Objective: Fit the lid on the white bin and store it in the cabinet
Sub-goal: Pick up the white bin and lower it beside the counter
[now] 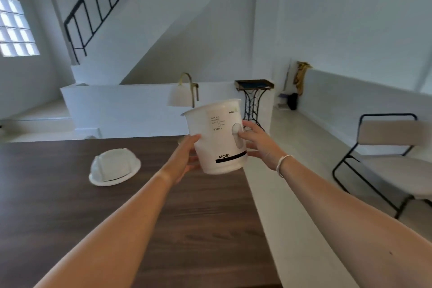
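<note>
The white bin point(216, 140), round with a black "MOBI" band near its base, is held upright and slightly tilted above the right part of the dark wooden table point(117, 217). My left hand point(184, 159) grips its left side and my right hand point(256, 141) grips its right side, thumb by a small oval tab. The bin's top is open. Its white domed lid point(114, 167) lies on the table to the left, apart from both hands.
The table's right edge runs just below the bin. A black-framed chair point(388, 161) with a beige seat stands on the right. Behind are a floor lamp point(182, 95), a small black iron side table point(254, 93), a low white wall and a staircase. No cabinet is in view.
</note>
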A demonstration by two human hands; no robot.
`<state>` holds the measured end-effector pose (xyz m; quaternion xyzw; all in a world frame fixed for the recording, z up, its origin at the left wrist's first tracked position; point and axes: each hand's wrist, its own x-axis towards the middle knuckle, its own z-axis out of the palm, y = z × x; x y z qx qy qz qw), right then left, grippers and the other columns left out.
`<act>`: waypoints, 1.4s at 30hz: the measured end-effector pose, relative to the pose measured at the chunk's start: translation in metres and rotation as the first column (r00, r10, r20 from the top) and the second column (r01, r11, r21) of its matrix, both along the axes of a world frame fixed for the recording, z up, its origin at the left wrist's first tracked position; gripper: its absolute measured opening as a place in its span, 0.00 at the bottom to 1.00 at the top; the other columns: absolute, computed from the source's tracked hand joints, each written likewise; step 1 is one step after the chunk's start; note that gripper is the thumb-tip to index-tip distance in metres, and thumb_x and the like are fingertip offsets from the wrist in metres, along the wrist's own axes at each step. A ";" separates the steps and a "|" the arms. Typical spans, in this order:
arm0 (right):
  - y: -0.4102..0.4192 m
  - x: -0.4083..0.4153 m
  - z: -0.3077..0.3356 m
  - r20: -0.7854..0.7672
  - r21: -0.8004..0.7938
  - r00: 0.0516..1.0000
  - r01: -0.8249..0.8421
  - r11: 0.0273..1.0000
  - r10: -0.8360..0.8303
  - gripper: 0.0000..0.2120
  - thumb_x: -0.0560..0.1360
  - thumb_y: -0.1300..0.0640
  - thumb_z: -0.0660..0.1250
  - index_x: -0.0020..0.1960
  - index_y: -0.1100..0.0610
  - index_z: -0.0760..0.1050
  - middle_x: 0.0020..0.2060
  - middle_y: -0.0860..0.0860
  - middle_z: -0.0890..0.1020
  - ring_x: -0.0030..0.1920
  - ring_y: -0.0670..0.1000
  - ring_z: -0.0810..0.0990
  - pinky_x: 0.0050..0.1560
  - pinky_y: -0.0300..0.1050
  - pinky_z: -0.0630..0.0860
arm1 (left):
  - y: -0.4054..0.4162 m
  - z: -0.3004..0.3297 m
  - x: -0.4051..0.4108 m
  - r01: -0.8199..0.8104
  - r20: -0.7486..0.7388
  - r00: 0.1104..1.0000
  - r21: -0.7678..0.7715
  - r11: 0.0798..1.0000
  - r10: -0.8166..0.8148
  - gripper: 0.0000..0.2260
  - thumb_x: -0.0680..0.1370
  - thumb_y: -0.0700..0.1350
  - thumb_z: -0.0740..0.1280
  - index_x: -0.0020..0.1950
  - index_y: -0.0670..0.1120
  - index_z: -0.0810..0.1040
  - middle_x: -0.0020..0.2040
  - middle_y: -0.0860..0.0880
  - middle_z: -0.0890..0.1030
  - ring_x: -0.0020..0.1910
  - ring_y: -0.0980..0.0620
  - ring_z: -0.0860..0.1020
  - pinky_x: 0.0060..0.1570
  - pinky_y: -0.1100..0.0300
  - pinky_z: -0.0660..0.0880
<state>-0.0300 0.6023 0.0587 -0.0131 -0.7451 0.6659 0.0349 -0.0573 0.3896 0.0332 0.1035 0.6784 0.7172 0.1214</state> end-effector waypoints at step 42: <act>0.299 -0.075 -0.209 0.420 -0.101 0.906 0.101 0.990 -0.050 0.07 0.74 0.59 0.58 0.50 0.51 0.70 0.45 0.49 0.77 0.43 0.50 0.77 0.45 0.45 0.74 | 0.311 -0.181 -0.033 -0.033 0.382 0.919 -0.167 0.985 0.096 0.25 0.79 0.58 0.56 0.75 0.54 0.60 0.74 0.49 0.65 0.71 0.41 0.66 0.66 0.45 0.63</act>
